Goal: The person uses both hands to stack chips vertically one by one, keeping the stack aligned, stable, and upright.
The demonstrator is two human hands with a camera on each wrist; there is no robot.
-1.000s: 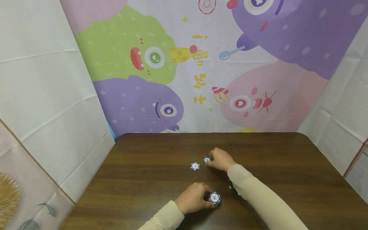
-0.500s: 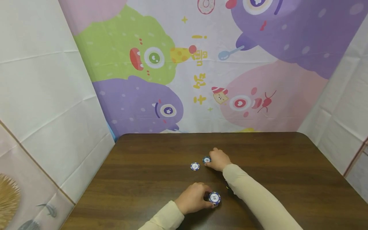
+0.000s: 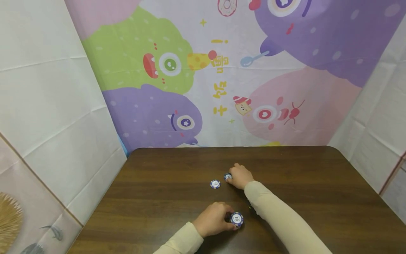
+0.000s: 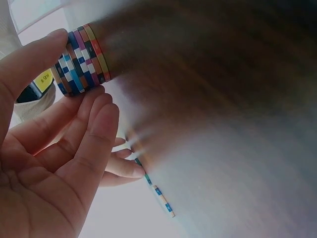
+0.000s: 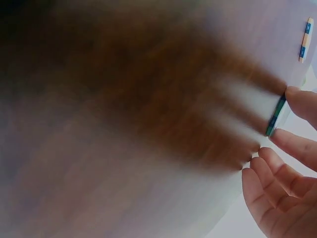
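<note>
My left hand (image 3: 213, 219) grips a stack of poker chips (image 3: 236, 219) near the front of the table, its top chip blue and white with a "10". In the left wrist view the stack's striped edges (image 4: 81, 60) show several colours, pinched between thumb and index finger. Farther back, my right hand (image 3: 241, 176) pinches a single dark green poker chip (image 3: 227, 177) that lies flat on the table. The right wrist view has thumb and index fingertip at opposite edges of this green chip (image 5: 276, 115). Just left of it lies a blue-and-white poker chip (image 3: 215, 183), untouched.
The dark brown wooden table (image 3: 158, 197) has rounded far corners. Behind it hangs a cloth with cartoon monsters (image 3: 177, 70), and pale cloth panels (image 3: 47, 91) stand at both sides. A straw-coloured round thing (image 3: 9, 222) shows at the lower left.
My right hand and forearm have shifted slightly left, and the hand now covers a little more of the green chip. The left hand and its stack stay in place.
</note>
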